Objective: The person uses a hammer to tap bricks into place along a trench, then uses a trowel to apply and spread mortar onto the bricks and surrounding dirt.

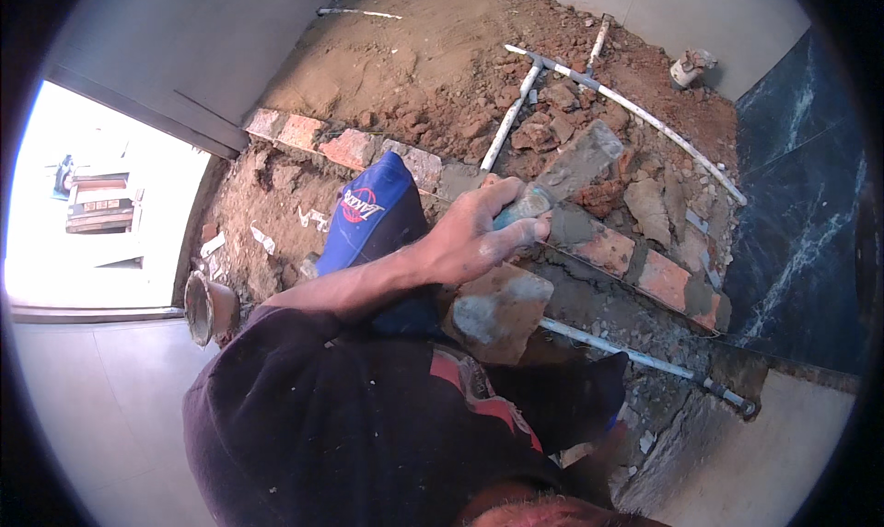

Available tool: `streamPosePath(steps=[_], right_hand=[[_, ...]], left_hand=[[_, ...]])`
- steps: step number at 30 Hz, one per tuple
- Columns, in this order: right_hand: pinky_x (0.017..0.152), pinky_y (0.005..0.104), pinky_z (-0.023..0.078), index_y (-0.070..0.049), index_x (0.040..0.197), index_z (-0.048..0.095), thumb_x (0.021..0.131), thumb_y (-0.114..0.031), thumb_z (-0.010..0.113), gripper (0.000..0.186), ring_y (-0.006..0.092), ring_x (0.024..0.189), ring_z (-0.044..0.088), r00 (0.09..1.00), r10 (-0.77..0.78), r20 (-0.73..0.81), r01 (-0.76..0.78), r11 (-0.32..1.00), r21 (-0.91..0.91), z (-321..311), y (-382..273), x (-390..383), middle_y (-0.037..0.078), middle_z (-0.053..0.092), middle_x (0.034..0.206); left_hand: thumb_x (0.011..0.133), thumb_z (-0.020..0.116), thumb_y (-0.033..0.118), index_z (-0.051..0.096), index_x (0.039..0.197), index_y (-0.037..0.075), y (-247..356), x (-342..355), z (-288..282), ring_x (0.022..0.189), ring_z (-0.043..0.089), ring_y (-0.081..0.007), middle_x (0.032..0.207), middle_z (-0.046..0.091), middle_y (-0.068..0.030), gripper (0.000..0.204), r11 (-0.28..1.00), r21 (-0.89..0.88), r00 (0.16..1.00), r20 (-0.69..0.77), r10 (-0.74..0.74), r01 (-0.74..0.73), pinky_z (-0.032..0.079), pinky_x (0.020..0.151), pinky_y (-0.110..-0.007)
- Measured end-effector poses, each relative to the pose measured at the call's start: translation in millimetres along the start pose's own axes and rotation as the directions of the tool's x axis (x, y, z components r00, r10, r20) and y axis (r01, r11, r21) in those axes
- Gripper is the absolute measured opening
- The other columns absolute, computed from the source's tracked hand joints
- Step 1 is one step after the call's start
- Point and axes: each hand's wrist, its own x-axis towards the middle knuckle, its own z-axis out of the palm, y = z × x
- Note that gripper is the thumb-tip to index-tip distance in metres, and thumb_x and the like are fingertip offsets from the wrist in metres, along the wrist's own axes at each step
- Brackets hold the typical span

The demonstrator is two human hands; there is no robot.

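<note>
My left hand (pixel 483 237) reaches in from the left, fingers and thumb wrapped round the bluish grip of a mortar-caked trowel (pixel 580 163). Its grey, flat blade points up and right, above a low course of bricks (pixel 608 251). Wet-looking grey mortar (pixel 573 225) lies on the bricks just beside my fingertips. Nearer to me, below the wrist, is a mortar-smeared slab or block (pixel 502 310). My right hand cannot be made out; a dark sleeve or trouser leg fills the area at lower right.
Broken rubble (pixel 543 131) and sandy soil (pixel 396 57) lie beyond the bricks. A branching white pipe (pixel 645 112) crosses them; another pipe (pixel 626 350) runs on the near side. A bucket-like pot (pixel 210 308) stands by the doorway, and dark marbled panels (pixel 801 204) line the right.
</note>
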Motion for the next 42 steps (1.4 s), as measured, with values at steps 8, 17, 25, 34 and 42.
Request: streamPosePath(steps=[8,17,25,34,42], right_hand=[[0.061,0.0456,0.045,0.003,0.105,0.063,0.093,-0.030,0.058,0.035,0.0319,0.067,0.057,0.994,0.095,-0.047,-0.064,0.892,0.448,-70.3,-33.2,-20.5,0.014,0.061,0.077],[0.050,0.0269,0.036,-0.003,0.092,0.057,0.091,-0.021,0.062,0.018,0.0086,0.056,0.046,0.952,-0.276,0.133,0.072,0.624,0.778,-332.9,-334.8,-36.8,-0.001,0.048,0.066],[0.048,0.0246,0.040,-0.006,0.097,0.058,0.094,-0.025,0.060,0.020,0.0069,0.058,0.050,0.761,-0.634,0.139,0.228,0.461,0.858,-345.4,-527.9,-5.8,-0.004,0.051,0.068],[0.048,0.0228,0.040,-0.004,0.100,0.057,0.095,-0.026,0.053,0.023,0.0070,0.056,0.049,0.646,-0.762,0.034,0.236,0.242,0.941,-374.7,-740.4,-24.7,-0.001,0.052,0.069],[0.071,0.0307,0.049,0.004,0.110,0.050,0.098,-0.030,0.053,0.037,0.0161,0.068,0.058,0.282,-0.431,-0.857,0.844,-0.313,0.435,-555.7,-928.7,-40.0,0.011,0.061,0.083]], left_hand=[[0.094,0.064,0.025,0.059,0.105,0.003,25.2,9.2,-25.7,0.064,0.050,-0.0059,0.077,0.056,0.0013,0.025,0.939,-0.319,0.992,0.017,-0.126,0.125,0.041,0.056,-0.023],[0.098,0.054,0.022,0.051,0.099,0.003,8.8,-1.8,-75.6,0.056,0.055,-0.0108,0.074,0.058,-0.0042,0.019,0.799,-0.601,0.991,-0.080,-0.110,0.040,0.044,0.049,-0.025],[0.097,0.051,0.029,0.046,0.106,0.000,-8.0,-5.4,-124.8,0.052,0.054,-0.0177,0.081,0.053,-0.0124,0.030,0.649,-0.722,0.913,-0.395,-0.101,-0.240,0.048,0.045,-0.029],[0.098,0.049,0.025,0.046,0.108,0.000,-31.0,2.7,-187.8,0.051,0.055,-0.0187,0.080,0.053,-0.0132,0.027,0.585,-0.758,0.870,-0.463,-0.171,-0.288,0.049,0.046,-0.030],[0.098,0.051,0.029,0.044,0.106,0.000,-51.5,9.1,-227.3,0.048,0.055,-0.0205,0.078,0.053,-0.0137,0.031,0.566,-0.779,0.845,-0.474,-0.249,-0.270,0.051,0.044,-0.030]])
